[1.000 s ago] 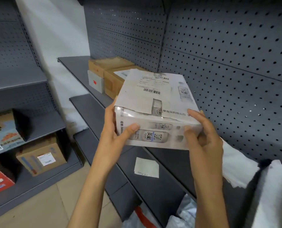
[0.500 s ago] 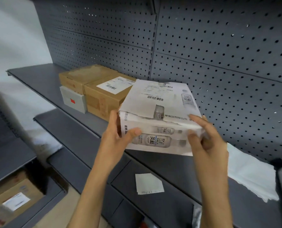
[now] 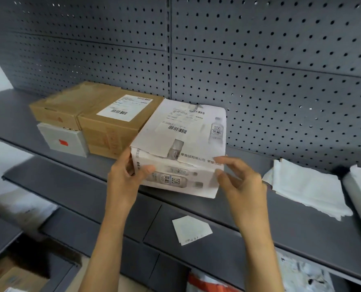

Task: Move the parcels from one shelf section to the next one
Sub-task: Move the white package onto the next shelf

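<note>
A white parcel (image 3: 181, 131) with a barcode label and printed bottles sits on the grey top shelf (image 3: 17, 123), its left side against a labelled brown box (image 3: 112, 123). My left hand (image 3: 122, 180) grips the parcel's front left corner, thumb on the front face. My right hand (image 3: 240, 182) pinches the front right corner lightly between thumb and fingertips. A second brown box (image 3: 63, 104) lies further left, and a small white box with a red mark (image 3: 63, 141) stands in front of it.
A vertical seam (image 3: 170, 60) in the pegboard back divides the shelf sections just behind the parcel. White soft bags (image 3: 306, 188) lie on the same shelf to the right. A paper slip (image 3: 191, 229) rests on the lower shelf. More boxes sit at bottom left.
The white parcel has moved left and down from mid-air onto the top shelf beside the brown boxes. My right hand's grip has loosened to the fingertips.
</note>
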A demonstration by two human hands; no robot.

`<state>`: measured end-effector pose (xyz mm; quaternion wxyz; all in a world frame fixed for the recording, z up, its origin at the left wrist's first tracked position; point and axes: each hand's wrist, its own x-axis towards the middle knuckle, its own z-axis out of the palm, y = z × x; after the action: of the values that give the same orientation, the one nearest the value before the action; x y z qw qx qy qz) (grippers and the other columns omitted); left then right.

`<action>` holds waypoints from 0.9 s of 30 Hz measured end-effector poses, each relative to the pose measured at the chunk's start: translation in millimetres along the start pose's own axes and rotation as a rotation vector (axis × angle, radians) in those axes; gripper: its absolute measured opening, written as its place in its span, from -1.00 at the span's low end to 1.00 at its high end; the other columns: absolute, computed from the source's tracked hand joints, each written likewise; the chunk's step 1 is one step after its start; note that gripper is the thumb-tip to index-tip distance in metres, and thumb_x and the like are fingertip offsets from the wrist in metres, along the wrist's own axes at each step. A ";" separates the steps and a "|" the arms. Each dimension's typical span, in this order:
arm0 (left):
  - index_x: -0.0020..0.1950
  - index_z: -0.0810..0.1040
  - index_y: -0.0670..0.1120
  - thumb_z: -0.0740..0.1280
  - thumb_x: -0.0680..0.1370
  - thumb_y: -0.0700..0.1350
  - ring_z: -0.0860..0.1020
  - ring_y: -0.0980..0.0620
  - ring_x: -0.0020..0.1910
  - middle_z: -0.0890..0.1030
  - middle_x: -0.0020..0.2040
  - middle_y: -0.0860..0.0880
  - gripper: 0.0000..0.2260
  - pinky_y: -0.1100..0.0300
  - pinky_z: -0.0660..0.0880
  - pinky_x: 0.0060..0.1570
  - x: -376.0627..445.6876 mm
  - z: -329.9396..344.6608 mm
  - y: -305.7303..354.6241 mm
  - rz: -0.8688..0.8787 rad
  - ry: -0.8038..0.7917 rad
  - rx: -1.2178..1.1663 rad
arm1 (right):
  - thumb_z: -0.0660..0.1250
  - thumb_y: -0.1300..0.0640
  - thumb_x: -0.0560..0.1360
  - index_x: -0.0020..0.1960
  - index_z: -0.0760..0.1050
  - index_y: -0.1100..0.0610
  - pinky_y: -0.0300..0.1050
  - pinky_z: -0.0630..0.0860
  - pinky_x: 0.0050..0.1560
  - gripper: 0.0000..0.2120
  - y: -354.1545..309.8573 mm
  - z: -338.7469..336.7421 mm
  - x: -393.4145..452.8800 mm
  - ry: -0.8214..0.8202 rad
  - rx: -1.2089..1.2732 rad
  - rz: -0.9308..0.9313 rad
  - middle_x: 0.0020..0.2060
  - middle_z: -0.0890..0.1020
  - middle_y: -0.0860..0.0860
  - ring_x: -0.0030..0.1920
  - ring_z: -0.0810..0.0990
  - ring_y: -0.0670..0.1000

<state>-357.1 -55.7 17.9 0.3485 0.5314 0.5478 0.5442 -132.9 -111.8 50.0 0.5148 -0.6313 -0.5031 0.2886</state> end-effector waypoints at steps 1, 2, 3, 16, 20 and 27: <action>0.32 0.52 0.10 0.50 0.49 -0.31 0.66 0.24 0.07 0.69 0.12 0.12 -0.50 0.04 0.63 0.15 1.3 -2.3 -1.8 -0.001 0.005 -0.006 | 0.36 0.21 0.55 0.07 0.62 -0.13 -0.17 0.57 0.05 -0.75 0.8 3.2 -0.1 -0.011 -0.022 0.009 -0.08 0.64 -0.35 0.01 0.70 -0.11; 0.33 0.51 0.09 0.49 0.48 -0.33 0.67 0.28 0.05 0.68 0.12 0.13 -0.49 0.07 0.62 0.15 2.4 -4.3 -3.7 -0.004 0.009 -0.014 | 0.37 0.21 0.55 0.07 0.62 -0.12 -0.23 0.55 0.01 -0.76 1.9 6.8 -0.2 -0.018 -0.046 0.018 -0.11 0.63 -0.36 0.00 0.70 -0.11; 0.33 0.51 0.08 0.49 0.48 -0.34 0.66 0.30 0.06 0.68 0.13 0.14 -0.48 0.10 0.62 0.16 3.0 -5.6 -5.5 -0.010 0.011 -0.023 | 0.37 0.20 0.55 0.06 0.62 -0.13 -0.27 0.54 -0.03 -0.77 2.7 10.1 -0.7 -0.020 -0.066 0.025 -0.13 0.64 -0.34 0.00 0.71 -0.11; 0.48 0.41 0.14 0.29 0.52 -0.49 0.44 0.13 0.45 0.47 0.48 0.07 -0.31 0.06 0.47 0.40 -10.3 14.1 13.1 0.037 0.117 -0.242 | 0.28 0.15 0.61 0.19 0.54 -0.15 -0.41 0.30 -0.39 -0.75 9.1 9.5 -10.2 -0.144 -0.031 -0.013 -0.42 0.49 -0.06 -0.49 0.40 -0.16; 0.33 0.55 0.05 0.30 0.51 -0.41 0.14 0.00 0.63 0.33 0.56 0.04 -0.51 0.09 0.18 0.57 -18.6 41.4 28.0 0.281 0.227 0.028 | 0.29 0.07 0.61 0.19 0.54 -0.18 -0.24 0.45 -0.19 -0.78 14.1 -9.6 -14.9 -0.165 -0.051 -0.033 -0.14 0.70 -0.01 -0.27 0.52 -0.10; 0.09 0.65 -0.10 0.24 0.57 -0.34 0.62 0.07 0.21 0.70 0.10 0.02 -0.75 0.12 0.53 0.27 -53.1 111.2 69.2 0.468 -0.065 0.042 | 0.29 0.08 0.61 0.17 0.59 -0.11 -0.33 0.51 0.10 -0.81 24.1 -75.6 -16.7 -0.049 -0.031 -0.025 0.00 0.67 -0.25 0.08 0.61 -0.25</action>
<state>-226.0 -92.5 56.1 0.2192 0.6682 0.4092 0.5813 -63.6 -153.7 47.7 0.4962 -0.6255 -0.5279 0.2897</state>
